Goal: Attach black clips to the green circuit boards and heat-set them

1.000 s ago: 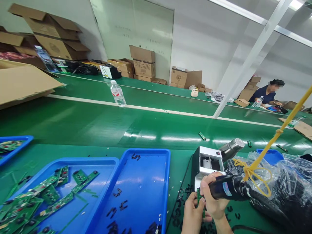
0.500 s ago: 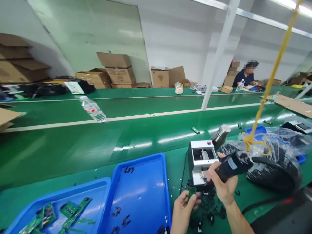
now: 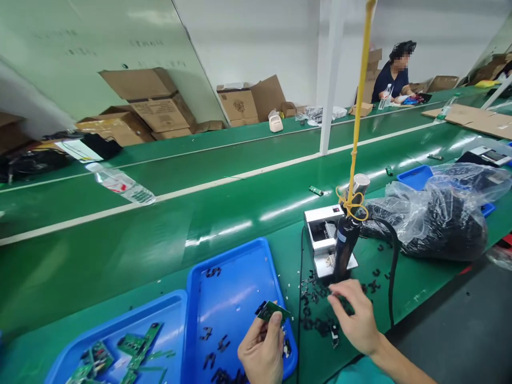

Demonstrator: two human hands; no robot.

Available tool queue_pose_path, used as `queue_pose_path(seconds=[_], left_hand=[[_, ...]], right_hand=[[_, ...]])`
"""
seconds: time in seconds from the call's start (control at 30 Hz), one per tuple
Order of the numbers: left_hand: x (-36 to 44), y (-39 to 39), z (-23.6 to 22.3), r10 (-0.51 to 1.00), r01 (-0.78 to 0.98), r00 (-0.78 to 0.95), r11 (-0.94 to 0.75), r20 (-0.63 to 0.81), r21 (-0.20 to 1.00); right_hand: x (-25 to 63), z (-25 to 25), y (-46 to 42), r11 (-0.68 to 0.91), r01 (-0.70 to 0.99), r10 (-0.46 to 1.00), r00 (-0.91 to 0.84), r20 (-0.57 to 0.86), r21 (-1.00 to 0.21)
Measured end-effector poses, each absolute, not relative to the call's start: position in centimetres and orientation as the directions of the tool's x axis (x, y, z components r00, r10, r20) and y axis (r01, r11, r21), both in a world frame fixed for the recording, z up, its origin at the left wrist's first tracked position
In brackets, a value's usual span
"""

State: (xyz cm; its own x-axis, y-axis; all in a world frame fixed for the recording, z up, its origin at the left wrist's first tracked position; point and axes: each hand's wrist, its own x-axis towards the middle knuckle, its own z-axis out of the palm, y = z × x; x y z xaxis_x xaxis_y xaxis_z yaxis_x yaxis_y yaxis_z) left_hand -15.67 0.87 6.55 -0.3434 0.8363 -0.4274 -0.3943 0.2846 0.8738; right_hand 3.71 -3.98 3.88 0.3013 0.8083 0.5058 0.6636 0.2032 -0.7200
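Note:
My left hand (image 3: 262, 346) pinches a small green circuit board (image 3: 273, 311) over the right edge of the middle blue tray (image 3: 232, 298). My right hand (image 3: 356, 317) reaches onto a scatter of small black plastic parts (image 3: 316, 306) on the green table, fingers curled down on them; what they hold is hidden. Just beyond it a black power screwdriver (image 3: 346, 242) hangs upright on a yellow cord (image 3: 359, 101), free of both hands. A small white and silver machine (image 3: 324, 240) stands behind the screwdriver.
A second blue tray (image 3: 120, 341) at the left holds several green boards. A clear bag of black parts (image 3: 440, 218) lies at the right with a blue tray (image 3: 418, 176) behind it. A water bottle (image 3: 122, 184) stands on the conveyor. Another person (image 3: 394, 69) works far right among cardboard boxes (image 3: 156, 106).
My right hand has let go of the screwdriver, which now hangs on its cord, and dropped to the black parts. My left hand carried the board left over the tray. The view swung right.

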Motion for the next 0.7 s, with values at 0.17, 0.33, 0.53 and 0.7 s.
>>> queue_pose_path(seconds=[0.17, 0.33, 0.53, 0.7], left_hand=[[-15.0, 0.8, 7.3, 0.889, -0.391, -0.289, 0.229, -0.355, 0.891], [-15.2, 1.2, 7.8, 0.949, -0.467, -0.075, 0.238, -0.306, 0.852], [-15.8, 1.3, 6.4, 0.938, -0.444, 0.072, 0.334, -0.338, 0.831], [-14.9, 0.5, 4.7, 0.94, -0.174, -0.019, 0.332, -0.34, 0.927]], right_hand=[[0.8, 1.2, -5.8, 0.077, 0.686, 0.976, 0.097, 0.195, -0.724], [-1.8, -0.4, -3.6, -0.08, 0.734, 0.992, 0.125, 0.018, -0.675], [-2.2, 0.5, -2.1, -0.081, 0.663, 0.996, 0.08, -0.037, -0.744], [-0.1, 3.9, -1.4, -0.073, 0.491, 0.993, 0.119, -0.016, -0.868]])
